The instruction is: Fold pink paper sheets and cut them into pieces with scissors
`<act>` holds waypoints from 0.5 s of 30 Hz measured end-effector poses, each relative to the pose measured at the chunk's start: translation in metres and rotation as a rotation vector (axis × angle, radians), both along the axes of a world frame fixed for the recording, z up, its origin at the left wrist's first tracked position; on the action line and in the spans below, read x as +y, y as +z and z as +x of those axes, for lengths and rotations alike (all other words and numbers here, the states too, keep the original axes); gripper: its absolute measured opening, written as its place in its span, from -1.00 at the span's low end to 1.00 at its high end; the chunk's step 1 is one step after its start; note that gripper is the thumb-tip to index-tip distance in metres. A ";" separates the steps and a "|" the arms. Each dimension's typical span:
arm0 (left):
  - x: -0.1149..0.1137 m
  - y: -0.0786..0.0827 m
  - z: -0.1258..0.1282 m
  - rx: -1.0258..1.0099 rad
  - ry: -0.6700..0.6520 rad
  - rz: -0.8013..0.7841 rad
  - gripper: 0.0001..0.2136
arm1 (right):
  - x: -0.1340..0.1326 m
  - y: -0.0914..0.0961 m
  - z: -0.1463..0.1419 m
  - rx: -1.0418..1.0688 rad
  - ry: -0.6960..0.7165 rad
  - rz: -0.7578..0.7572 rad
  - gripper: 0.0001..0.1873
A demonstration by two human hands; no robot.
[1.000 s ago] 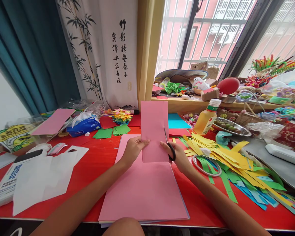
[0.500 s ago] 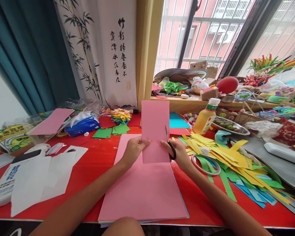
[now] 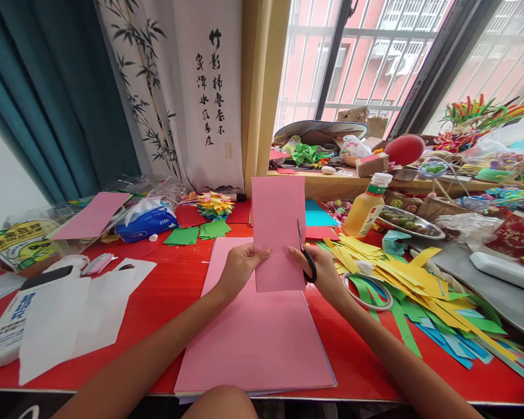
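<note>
My left hand [image 3: 240, 269] pinches the lower left edge of an upright pink paper sheet [image 3: 278, 227], held above the red table [image 3: 166, 285]. My right hand [image 3: 321, 272] grips black-handled scissors [image 3: 306, 256] and also touches the sheet's lower right edge; the blades point up along that edge. Below both hands lies a stack of large pink sheets [image 3: 253, 343] flat on the table.
Yellow, green and blue paper strips [image 3: 419, 291] and a tape ring [image 3: 369, 293] lie right of my hands. A juice bottle [image 3: 367, 206], a metal tray [image 3: 413, 224], green squares [image 3: 196, 233], a tissue pack [image 3: 148, 220] and white papers [image 3: 78, 314] surround the work spot.
The pink sheet and both hands have shifted slightly to the right and a little lower. The grips are the same.
</note>
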State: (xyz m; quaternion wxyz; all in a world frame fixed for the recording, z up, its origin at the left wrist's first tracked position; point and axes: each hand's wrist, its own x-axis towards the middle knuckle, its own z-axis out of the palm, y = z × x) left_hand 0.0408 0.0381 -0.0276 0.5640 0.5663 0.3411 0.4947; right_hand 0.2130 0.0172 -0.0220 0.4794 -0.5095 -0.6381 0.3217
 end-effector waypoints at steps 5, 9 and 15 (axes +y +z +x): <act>-0.002 0.000 0.002 0.006 -0.016 0.006 -0.72 | 0.000 0.000 0.003 0.006 -0.020 0.050 -0.54; -0.003 0.001 0.003 0.021 -0.001 0.014 -0.72 | 0.001 -0.001 0.004 -0.051 -0.053 0.043 -0.54; -0.003 -0.001 0.004 0.021 -0.016 0.007 -0.72 | 0.000 -0.001 0.005 0.023 -0.037 0.060 -0.58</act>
